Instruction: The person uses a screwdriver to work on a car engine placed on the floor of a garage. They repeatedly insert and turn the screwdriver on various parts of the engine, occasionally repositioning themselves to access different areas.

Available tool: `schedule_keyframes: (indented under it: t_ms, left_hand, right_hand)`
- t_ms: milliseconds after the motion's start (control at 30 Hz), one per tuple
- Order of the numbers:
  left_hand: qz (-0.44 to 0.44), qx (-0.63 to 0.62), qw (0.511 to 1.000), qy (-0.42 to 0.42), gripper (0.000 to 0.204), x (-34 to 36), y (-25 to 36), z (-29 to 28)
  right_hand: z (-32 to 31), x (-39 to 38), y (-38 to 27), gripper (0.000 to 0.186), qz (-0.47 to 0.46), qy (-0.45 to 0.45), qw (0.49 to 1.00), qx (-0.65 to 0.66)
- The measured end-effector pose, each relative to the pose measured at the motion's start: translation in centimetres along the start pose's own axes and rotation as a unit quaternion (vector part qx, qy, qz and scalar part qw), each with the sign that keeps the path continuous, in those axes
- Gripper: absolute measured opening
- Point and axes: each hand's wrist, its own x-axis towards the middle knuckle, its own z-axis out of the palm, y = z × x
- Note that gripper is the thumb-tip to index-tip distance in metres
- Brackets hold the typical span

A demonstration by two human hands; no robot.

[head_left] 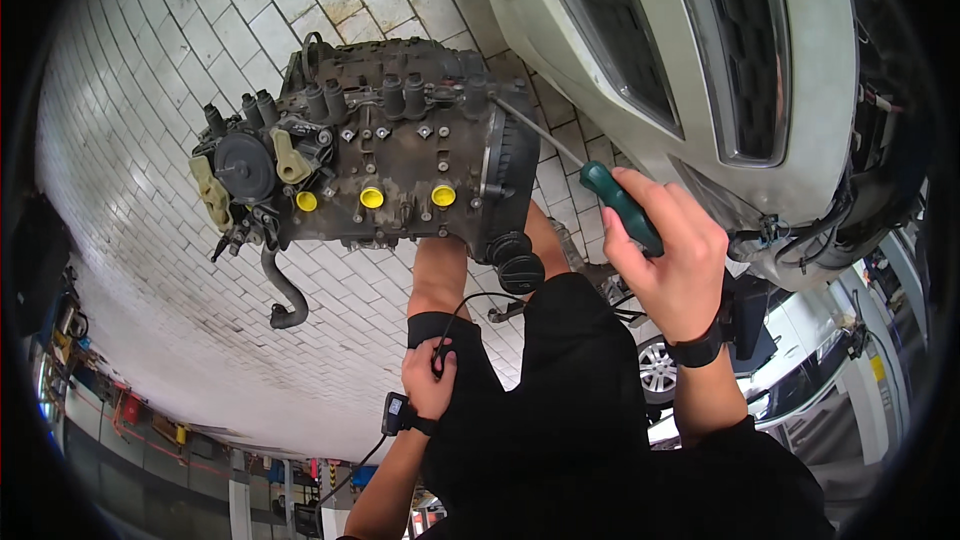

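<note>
My right hand [672,240] is closed around the green handle of a screwdriver [618,202]. Its long metal shaft slants up and left, and the tip meets the far right corner of a dirty engine [400,160], beside a black cylindrical part [474,97]; exactly what it touches is too small to tell. Three yellow plugs [372,197] sit along the engine's near side, and a black round cap [518,268] projects at its near right corner. Resting by my left thigh, my left hand [428,380] has its fingers curled round a thin black cable [462,306].
A pale car bumper [620,130] with dark grille openings stands close on the right. From the engine's left end hangs a bent black hose [284,290]. Light tiles cover the floor [200,310]. Behind my right arm, another car's wheel [657,368] shows.
</note>
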Motion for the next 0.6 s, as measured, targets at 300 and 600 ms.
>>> schedule_keyframes:
  t_ms: [300,600]
  left_hand:
    - [-0.014,-0.021,1.000,-0.012,0.017,-0.2,-0.6,0.5]
    - [-0.007,-0.051,0.999,-0.012,0.018,-0.7,-2.2,1.8]
  right_hand:
    - [-2.4,3.0,-5.9,0.027,-0.025,-0.103,0.991,-0.088]
    - [-1.6,4.0,-6.6,0.036,-0.030,-0.073,0.994,-0.076]
